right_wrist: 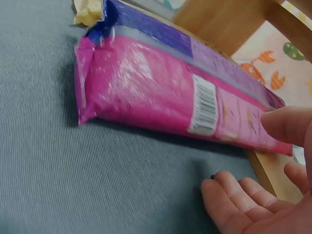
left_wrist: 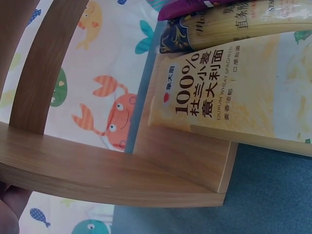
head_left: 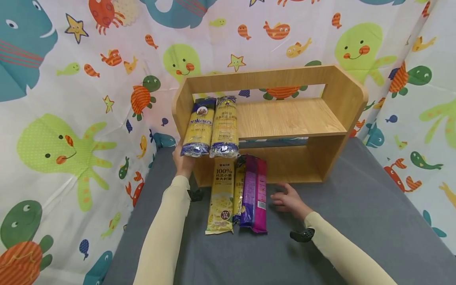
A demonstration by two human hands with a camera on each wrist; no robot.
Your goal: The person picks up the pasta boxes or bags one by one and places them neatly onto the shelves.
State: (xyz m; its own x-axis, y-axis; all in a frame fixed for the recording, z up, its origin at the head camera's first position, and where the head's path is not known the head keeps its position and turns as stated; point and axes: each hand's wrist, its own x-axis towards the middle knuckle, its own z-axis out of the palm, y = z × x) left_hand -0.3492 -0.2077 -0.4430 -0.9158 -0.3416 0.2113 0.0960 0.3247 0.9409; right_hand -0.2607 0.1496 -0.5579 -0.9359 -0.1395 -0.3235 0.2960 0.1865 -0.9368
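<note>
A two-tier wooden shelf (head_left: pixel 292 118) stands on the grey cloth. Two yellow-and-blue spaghetti packs, one marked "ankara" (head_left: pixel 198 128) and another beside it (head_left: pixel 225 128), lie on its upper tier, ends jutting past the front. My left hand (head_left: pixel 184 161) holds the shelf's left side panel (left_wrist: pixel 97 170), partly hidden under the "ankara" pack. Below, a yellow "100%" spaghetti pack (head_left: pixel 221 198), a narrow yellow pasta pack (head_left: pixel 238 194) and a purple-pink pack (right_wrist: pixel 146 87) lean from the lower tier onto the cloth. My right hand (head_left: pixel 290 201) hovers just right of the purple-pink pack, fingers spread, holding nothing.
A white curtain (head_left: pixel 117 23) printed with sea animals hangs behind and on both sides. Grey cloth (head_left: pixel 356 206) covers the surface in front of and around the shelf. The upper tier's bare board (head_left: pixel 285 116) extends right of the packs.
</note>
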